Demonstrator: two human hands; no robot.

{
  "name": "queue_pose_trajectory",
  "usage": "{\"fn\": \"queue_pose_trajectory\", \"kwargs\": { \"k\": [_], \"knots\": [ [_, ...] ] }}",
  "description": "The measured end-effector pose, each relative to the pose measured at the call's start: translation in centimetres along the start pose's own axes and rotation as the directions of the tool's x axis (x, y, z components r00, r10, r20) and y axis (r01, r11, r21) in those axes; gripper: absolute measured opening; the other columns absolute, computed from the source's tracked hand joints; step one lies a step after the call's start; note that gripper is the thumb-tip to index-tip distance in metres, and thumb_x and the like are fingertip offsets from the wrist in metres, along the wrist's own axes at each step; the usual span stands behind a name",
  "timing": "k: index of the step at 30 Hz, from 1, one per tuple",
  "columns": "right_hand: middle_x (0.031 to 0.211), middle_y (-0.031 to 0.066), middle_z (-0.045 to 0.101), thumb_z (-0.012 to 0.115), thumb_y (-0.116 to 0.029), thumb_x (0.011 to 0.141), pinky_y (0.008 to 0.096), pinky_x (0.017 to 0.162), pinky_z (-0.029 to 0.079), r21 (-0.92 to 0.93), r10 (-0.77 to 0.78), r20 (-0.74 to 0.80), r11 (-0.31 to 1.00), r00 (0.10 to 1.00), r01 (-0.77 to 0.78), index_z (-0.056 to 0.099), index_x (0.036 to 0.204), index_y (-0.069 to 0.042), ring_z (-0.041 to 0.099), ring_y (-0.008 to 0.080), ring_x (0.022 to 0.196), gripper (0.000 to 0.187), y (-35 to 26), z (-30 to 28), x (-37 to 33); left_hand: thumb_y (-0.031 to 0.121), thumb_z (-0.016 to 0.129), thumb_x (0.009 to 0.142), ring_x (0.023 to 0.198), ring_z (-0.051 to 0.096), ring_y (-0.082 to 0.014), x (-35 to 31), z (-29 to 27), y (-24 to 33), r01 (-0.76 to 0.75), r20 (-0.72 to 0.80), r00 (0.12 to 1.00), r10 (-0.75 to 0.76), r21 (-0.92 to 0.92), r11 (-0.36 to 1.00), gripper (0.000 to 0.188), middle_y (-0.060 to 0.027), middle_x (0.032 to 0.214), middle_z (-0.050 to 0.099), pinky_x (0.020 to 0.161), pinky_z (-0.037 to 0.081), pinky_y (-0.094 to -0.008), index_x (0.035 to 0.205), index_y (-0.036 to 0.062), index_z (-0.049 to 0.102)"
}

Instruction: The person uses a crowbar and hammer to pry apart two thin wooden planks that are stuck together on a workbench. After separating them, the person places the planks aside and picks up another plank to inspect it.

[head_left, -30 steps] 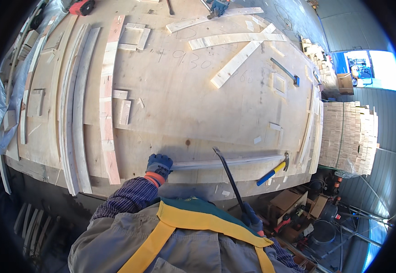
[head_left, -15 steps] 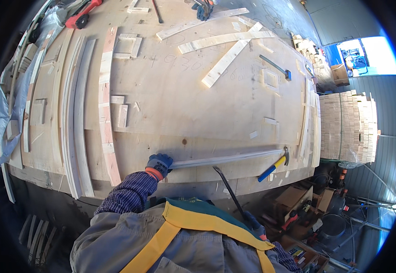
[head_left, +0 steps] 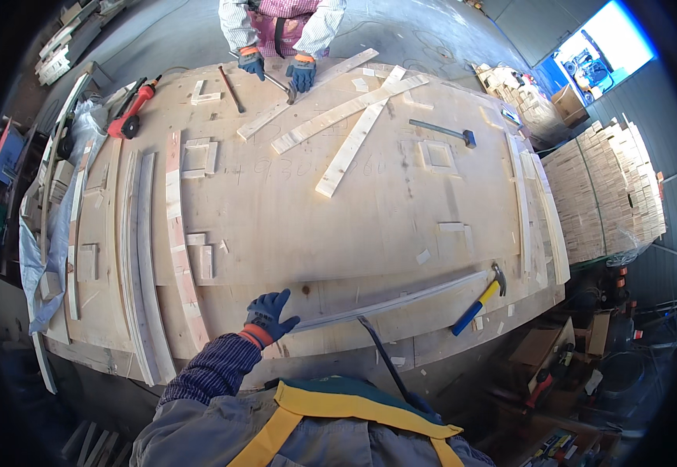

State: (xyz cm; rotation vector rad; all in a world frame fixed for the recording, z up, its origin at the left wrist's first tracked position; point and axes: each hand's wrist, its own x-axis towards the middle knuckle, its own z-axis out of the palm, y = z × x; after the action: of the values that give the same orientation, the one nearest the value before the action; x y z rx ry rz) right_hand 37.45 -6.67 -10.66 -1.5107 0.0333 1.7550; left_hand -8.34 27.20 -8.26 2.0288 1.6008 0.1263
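Note:
My left hand [head_left: 270, 317], in a blue work glove with an orange cuff, is open, thumb and fingers apart. It is at the left end of a long, thin wooden strip [head_left: 401, 300] lying near the table's front edge. From low at my front, a dark pry bar [head_left: 384, 350] slants up, its tip by the strip's near side. My right hand [head_left: 422, 403] grips its lower end and is mostly hidden by my clothing. At the strip's right end lies a claw hammer [head_left: 475, 308] with a blue and yellow handle.
Across the wooden table [head_left: 276, 226], a co-worker's gloved hands [head_left: 301, 73] hold a hammer near loose boards [head_left: 360, 140]. Long boards [head_left: 142, 257] lie on the left, beside a red power tool [head_left: 130, 117]. A mallet [head_left: 451, 134] lies far right; stacked wood [head_left: 607, 191] stands beyond.
My left hand has let go of the strip's end and spread its fingers. The view has tilted up, bringing the co-worker into sight. The pry bar remains beside the strip.

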Motion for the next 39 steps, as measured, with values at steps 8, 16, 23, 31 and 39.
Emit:
{"fn": "queue_pose_trajectory", "kwargs": {
  "k": [8, 16, 23, 31, 39],
  "knots": [
    [0.134, 0.0126, 0.049, 0.044, -0.02, 0.097, 0.0326, 0.098, 0.043, -0.052, -0.089, 0.124, 0.994, 0.988, 0.096, 0.04, 0.139, -0.007, 0.054, 0.0233, 0.115, 0.043, -10.2, 8.1, 0.6, 0.054, 0.067, 0.074, 0.119, 0.044, -0.0356, 19.8, -2.4, 4.1, 0.255, -0.195, 0.951, -0.238, 0.07, 0.964, 0.086, -0.0162, 0.136, 0.04, 0.096, 0.041, -0.0453, 0.14, 0.0094, 0.033],
    [0.135, 0.0133, 0.048, 0.044, -0.023, 0.097, 0.0313, 0.099, 0.042, -0.13, 0.086, 0.038, 0.988, 0.996, -0.081, 0.037, 0.14, -0.006, 0.053, 0.023, 0.116, 0.047, -12.1, 6.1, 4.2, 0.053, 0.072, 0.07, 0.123, 0.043, -0.035, 33.8, -3.7, 8.2, 0.55, -0.112, 0.835, -0.539, 0.143, 0.823, 0.098, -0.018, 0.136, 0.04, 0.098, 0.041, -0.0434, 0.144, 0.0082, 0.026],
    [0.137, 0.0139, 0.046, 0.043, -0.026, 0.097, 0.0301, 0.099, 0.041, -0.178, 0.174, 0.028, 0.97, 0.984, -0.166, 0.034, 0.142, -0.006, 0.053, 0.0227, 0.117, 0.05, -10.9, 4.5, 3.5, 0.047, 0.07, 0.076, 0.091, 0.058, -0.0228, 35.1, -5.1, 5.9, 0.358, 0.102, 0.934, -0.343, -0.285, 0.889, 0.069, -0.0118, 0.11, 0.058, 0.079, 0.05, -0.0345, 0.129, 0.0062, 0.049],
    [0.138, 0.0146, 0.044, 0.043, -0.03, 0.097, 0.0288, 0.099, 0.04, -0.477, 0.233, 0.058, 0.861, 0.971, -0.178, 0.031, 0.143, -0.005, 0.052, 0.0224, 0.118, 0.054, -8.5, -0.6, 4.8, 0.03, 0.065, 0.085, 0.075, 0.057, -0.017, 28.3, -5.6, 9.1, 0.373, 0.362, 0.925, -0.116, -0.923, 0.093, 0.039, -0.0068, 0.089, 0.057, 0.068, 0.05, -0.0314, 0.111, 0.0031, 0.055],
    [0.117, 0.0168, 0.061, 0.047, -0.041, 0.094, 0.0324, 0.091, 0.045, -0.851, 0.13, 0.447, 0.367, 0.885, 0.376, 0.051, 0.131, -0.01, 0.06, 0.028, 0.106, 0.048, -14.2, 9.3, 6.7, 0.028, 0.065, 0.081, 0.063, 0.05, -0.0161, 18.9, -8.1, 12.8, 0.501, 0.454, 0.865, 0.214, -0.756, -0.421, 0.044, -0.0061, 0.082, 0.053, 0.054, 0.041, -0.0284, 0.112, 0.0005, 0.05]
  ]
}}
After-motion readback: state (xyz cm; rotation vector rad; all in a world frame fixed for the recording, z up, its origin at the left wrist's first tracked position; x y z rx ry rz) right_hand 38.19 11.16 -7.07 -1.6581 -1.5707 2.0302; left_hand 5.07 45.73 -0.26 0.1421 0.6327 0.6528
